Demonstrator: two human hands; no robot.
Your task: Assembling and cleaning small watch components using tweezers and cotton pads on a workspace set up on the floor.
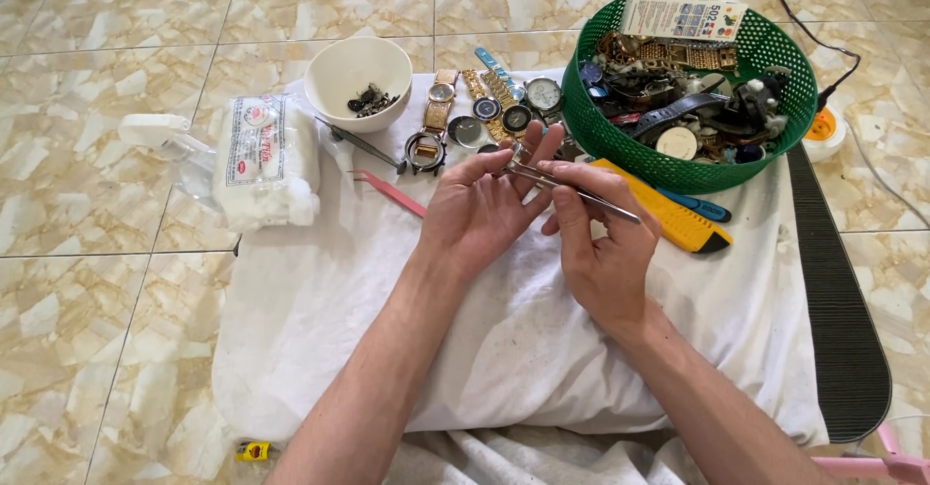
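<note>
At centre frame a small metal watch part, too small to identify further, is pinched at the fingertips of the left hand, whose palm faces up with the fingers loosely spread. The right hand is closed around steel tweezers, the tips meeting the part. Judgement: the step in hand is fine picking or seating at the part; the next move calls for a steady left hand and light tweezer pressure, or the piece may spring away. Beyond the hands, wristwatches lie in a row on the white cloth; a white bowl stands upper left, a green basket of watch scrap upper right, a yellow utility knife beneath it.
</note>
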